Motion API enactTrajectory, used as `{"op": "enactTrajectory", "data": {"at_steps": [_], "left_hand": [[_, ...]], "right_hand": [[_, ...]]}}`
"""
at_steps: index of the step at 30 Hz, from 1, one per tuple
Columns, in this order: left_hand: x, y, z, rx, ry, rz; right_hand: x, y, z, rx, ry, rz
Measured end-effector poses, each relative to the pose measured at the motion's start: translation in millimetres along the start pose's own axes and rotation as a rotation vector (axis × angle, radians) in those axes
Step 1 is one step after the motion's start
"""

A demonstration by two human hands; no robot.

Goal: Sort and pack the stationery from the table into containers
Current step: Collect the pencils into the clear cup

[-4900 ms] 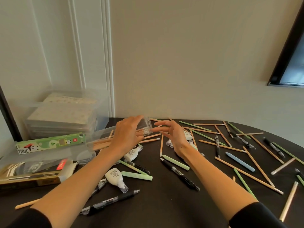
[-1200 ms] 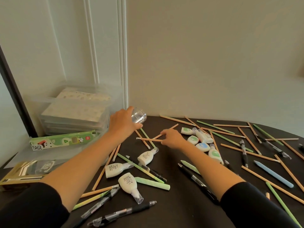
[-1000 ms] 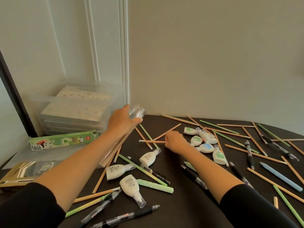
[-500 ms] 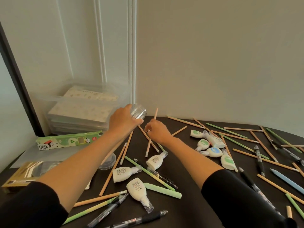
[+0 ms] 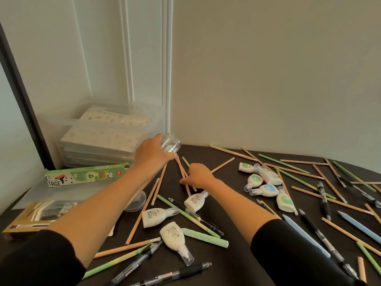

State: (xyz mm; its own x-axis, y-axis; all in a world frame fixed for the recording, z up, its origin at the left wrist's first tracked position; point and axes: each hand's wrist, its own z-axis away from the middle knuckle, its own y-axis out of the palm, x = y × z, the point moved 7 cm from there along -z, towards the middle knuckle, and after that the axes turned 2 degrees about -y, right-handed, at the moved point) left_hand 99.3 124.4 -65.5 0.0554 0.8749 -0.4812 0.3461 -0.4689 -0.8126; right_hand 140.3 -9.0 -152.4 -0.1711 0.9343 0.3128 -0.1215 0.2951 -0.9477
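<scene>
My left hand (image 5: 151,154) grips a clear plastic jar (image 5: 171,143), tilted with its mouth to the right, above the dark table's (image 5: 237,254) back left. My right hand (image 5: 199,175) lies just right of it, fingers curled round tan pencils (image 5: 181,169) whose far ends point up toward the jar. Tan and green pencils (image 5: 292,166), black pens (image 5: 323,200), white correction-tape dispensers (image 5: 266,189) and white glue bottles (image 5: 153,216) are scattered over the table.
A clear lidded bin (image 5: 103,133) with patterned sheets stands at the back left by the wall. In front of it lie a green pencil box (image 5: 86,176), a clear round lid (image 5: 137,201) and a gold-edged box (image 5: 31,217). Blue crayons (image 5: 358,223) lie at the right.
My right hand has dropped back from the jar's mouth to the table and now grasps pencils lying there. The left hand holds the jar in about the same place.
</scene>
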Motion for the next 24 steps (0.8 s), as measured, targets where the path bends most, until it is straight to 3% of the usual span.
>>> {"op": "enactTrajectory", "data": {"at_steps": [11,14,16,18,24], "left_hand": [[-20,0,19,0.108,0.131,0.101],[-24,1,23,0.130,0.149,0.119],[-28,4,26,0.148,0.158,0.113],[-33,6,30,0.154,0.152,0.118],[-56,2,42,0.131,0.093,0.271]], "right_hand": [[-19,-11,7,-0.078,0.183,-0.269],[-31,-37,25,-0.171,0.147,-0.667],[-41,-49,47,-0.096,0.116,-0.989],[-57,-60,70,-0.021,0.070,-1.137],[-107,-80,122,0.036,0.034,-1.010]]}}
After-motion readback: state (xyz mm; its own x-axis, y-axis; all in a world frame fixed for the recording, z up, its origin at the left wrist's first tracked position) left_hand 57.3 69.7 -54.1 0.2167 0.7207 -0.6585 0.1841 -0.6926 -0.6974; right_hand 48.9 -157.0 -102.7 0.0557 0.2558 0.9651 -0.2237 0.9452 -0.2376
